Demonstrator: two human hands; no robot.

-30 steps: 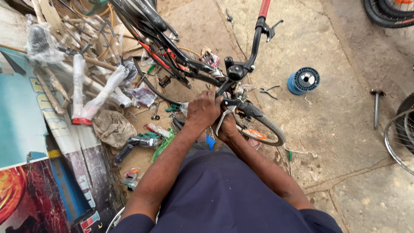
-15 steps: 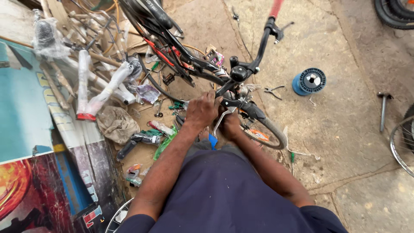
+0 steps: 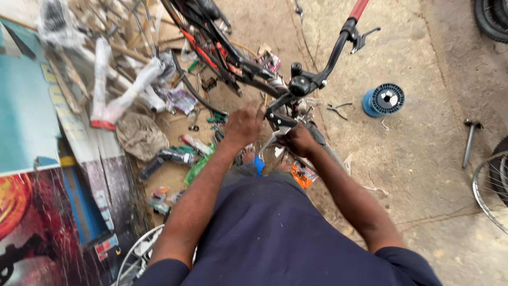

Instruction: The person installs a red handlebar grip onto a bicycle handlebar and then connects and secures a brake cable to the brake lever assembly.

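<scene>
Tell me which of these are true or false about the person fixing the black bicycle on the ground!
1. Both hands, the left hand and the right hand, are at the front of the black bicycle. True.
2. The round blue wire spool sits on the handlebar. False: it lies on the concrete floor.
3. A metal hammer lies on the floor at the right. True.
4. The handlebar grip is green. False: it is red.

I see a black metal bicycle frame [image 3: 233, 63] with red accents, red handlebar grip [image 3: 358, 9], blue plastic wire spool [image 3: 383, 99], navy cotton shirt [image 3: 286, 238], grey-brown concrete floor [image 3: 423, 159].
</scene>
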